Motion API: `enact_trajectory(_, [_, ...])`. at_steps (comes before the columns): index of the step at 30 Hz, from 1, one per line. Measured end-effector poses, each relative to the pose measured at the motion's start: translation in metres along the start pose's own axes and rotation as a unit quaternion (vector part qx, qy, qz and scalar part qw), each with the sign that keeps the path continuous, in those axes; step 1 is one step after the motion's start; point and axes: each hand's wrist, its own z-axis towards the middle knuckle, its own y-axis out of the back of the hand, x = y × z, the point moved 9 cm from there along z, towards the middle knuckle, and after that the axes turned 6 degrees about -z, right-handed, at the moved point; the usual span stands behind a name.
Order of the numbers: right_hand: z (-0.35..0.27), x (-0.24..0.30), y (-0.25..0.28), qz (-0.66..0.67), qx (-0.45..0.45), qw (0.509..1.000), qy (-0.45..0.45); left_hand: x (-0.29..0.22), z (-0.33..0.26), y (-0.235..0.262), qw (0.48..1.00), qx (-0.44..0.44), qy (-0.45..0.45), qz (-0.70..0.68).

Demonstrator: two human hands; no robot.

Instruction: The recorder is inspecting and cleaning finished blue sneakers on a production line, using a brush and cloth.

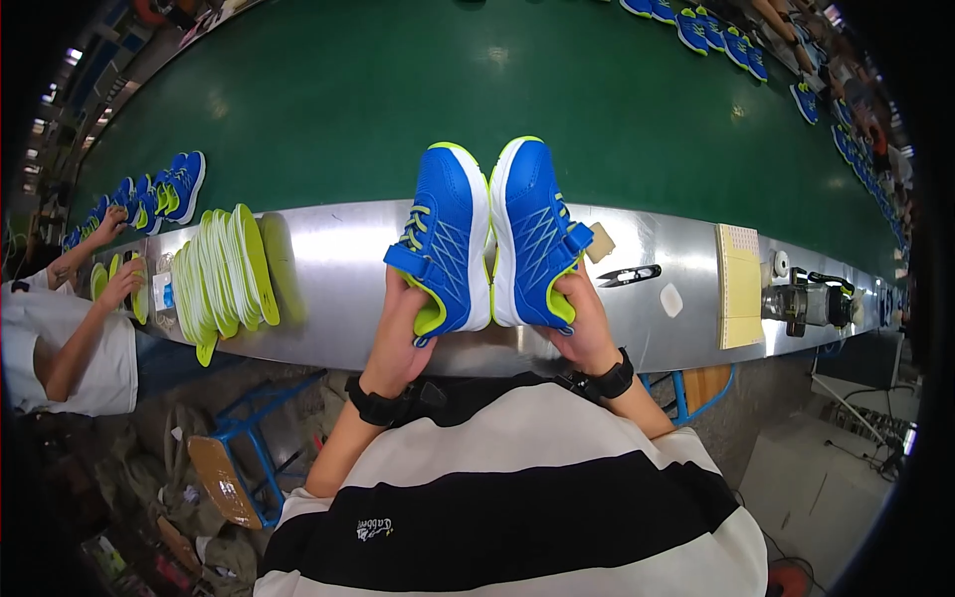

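Two blue sneakers with lime-green trim and white soles are held up side by side over the metal table edge, toes pointing away from me and soles facing each other. My left hand [397,333] grips the left sneaker [445,224], its fingers partly inside the heel opening. The right sneaker [530,229] is in my right hand [589,323], held the same way at the heel. The soles touch or nearly touch along the middle. Part of my fingers is hidden inside the shoes. A black band circles each wrist.
A row of lime-green and white insoles [224,279] stands on the metal ledge [343,259] at left. Thread snips [630,275], a yellow pad [738,289] and a dark jar [796,303] lie right. Beyond runs a green belt [328,109] carrying blue sneakers. A co-worker [75,338] works at far left.
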Motion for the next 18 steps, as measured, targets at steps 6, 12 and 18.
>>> enact_trajectory(6, [0.003,0.013,0.011,-0.079,-0.030,0.991,0.099,-0.027,-0.009,-0.011,0.987,-0.006,-0.114,0.110])
enact_trajectory(12, [-0.009,0.034,-0.009,-0.186,-0.008,0.962,0.198,-0.040,-0.018,-0.013,0.961,-0.026,-0.200,0.191])
enact_trajectory(18, [-0.040,0.070,-0.025,-0.552,-0.098,0.703,0.437,-0.064,-0.039,-0.031,0.782,-0.041,-0.352,0.513])
